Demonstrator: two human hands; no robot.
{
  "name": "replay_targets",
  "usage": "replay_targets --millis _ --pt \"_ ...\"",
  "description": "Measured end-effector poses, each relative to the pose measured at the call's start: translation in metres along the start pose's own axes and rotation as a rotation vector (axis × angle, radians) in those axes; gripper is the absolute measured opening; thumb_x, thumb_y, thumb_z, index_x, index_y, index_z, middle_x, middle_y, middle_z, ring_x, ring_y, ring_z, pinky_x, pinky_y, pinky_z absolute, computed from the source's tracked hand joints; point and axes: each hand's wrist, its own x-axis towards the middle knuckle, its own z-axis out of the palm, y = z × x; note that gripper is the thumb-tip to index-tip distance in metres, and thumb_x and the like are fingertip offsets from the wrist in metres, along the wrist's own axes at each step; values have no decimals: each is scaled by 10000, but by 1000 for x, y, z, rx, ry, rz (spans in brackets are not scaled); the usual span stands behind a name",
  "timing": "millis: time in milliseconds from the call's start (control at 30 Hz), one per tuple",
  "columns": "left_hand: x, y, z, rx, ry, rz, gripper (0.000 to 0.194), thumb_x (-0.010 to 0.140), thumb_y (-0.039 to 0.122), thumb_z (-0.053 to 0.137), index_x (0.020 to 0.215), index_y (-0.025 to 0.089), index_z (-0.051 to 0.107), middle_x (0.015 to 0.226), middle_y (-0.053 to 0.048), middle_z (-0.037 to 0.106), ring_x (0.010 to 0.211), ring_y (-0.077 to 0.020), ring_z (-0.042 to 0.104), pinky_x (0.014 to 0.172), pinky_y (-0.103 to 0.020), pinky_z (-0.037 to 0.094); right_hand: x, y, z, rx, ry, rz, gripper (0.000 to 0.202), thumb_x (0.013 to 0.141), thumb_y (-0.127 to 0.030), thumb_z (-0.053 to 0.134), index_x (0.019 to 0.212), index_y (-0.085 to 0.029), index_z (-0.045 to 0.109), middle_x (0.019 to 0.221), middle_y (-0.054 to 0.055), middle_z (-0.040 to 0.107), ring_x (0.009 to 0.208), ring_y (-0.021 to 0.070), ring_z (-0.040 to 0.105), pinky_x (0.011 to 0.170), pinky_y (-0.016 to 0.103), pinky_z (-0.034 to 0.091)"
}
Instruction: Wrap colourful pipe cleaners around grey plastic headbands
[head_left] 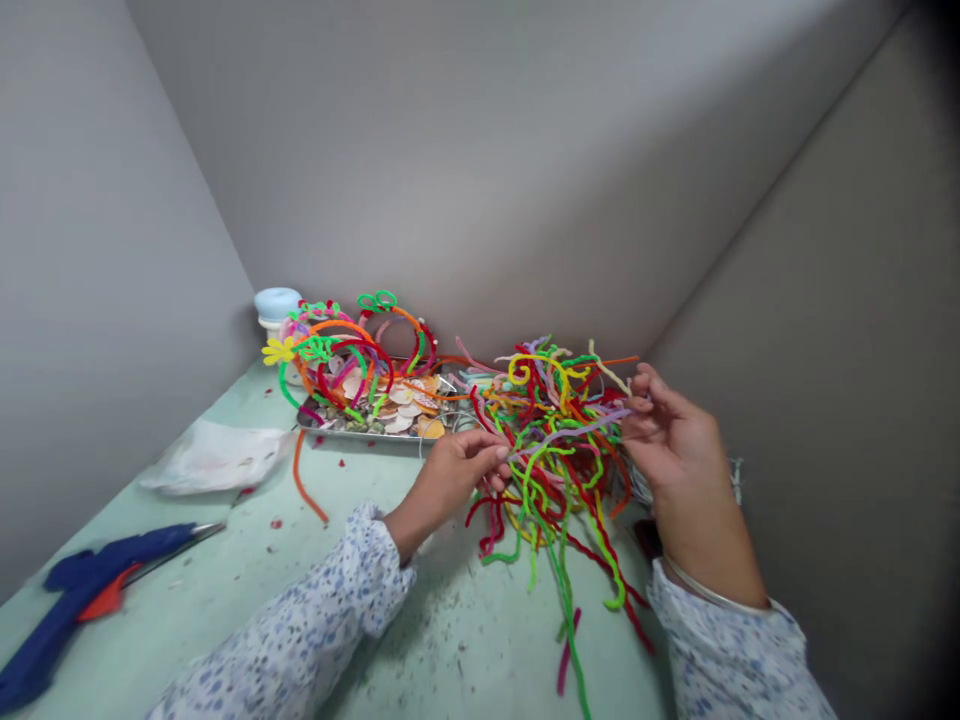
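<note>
A lavender pipe cleaner (574, 432) stretches between my two hands, above a tangled heap of coloured pipe cleaners (555, 500). My left hand (469, 465) pinches its left end between thumb and fingertips. Its other end is held in the bent fingers of my right hand (667, 430), at the right side of the heap. Red, green, yellow and orange strands of the heap hang toward me over the table. Part of the heap behind my right hand is hidden.
A metal tray (360, 434) of shells and small pieces stands at the back, with bent pipe-cleaner hoops (352, 345) over it. Behind it is a light blue lidded jar (277, 304). A white plastic bag (217, 458) and a blue glue gun (112, 570) lie left on the green table (442, 620).
</note>
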Motion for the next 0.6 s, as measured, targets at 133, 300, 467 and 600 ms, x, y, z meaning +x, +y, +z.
replay_targets --millis 133,300,467,600 --pt "1 2 -5 54 -20 -13 199 782 319 623 866 143 662 665 -9 663 550 -102 600 491 -198 381 1 -2 -1 -32 103 -79 247 697 -57 602 900 -182 667 741 -28 656 552 39 563 421 90 436" --pt "1 2 -11 179 -103 -82 181 770 274 616 883 149 682 648 -14 677 563 -110 606 506 -200 367 2 1 -3 -137 170 -261 152 734 -121 623 861 -185 675 758 -8 667 611 68 604 417 106 429" --pt "1 0 -14 248 -178 -141 209 783 277 579 918 152 677 760 -35 705 587 -113 628 497 -197 364 6 2 -8 -292 200 -426 148 765 -156 612 895 -198 669 789 22 690 582 92 604 387 149 415" --pt "2 -2 -16 271 -181 -179 194 792 268 555 901 146 659 772 -38 704 572 -109 630 486 -194 373 9 -2 -13 -324 234 -507 203 758 -160 651 950 -223 634 745 -1 676 556 90 599 402 159 423"
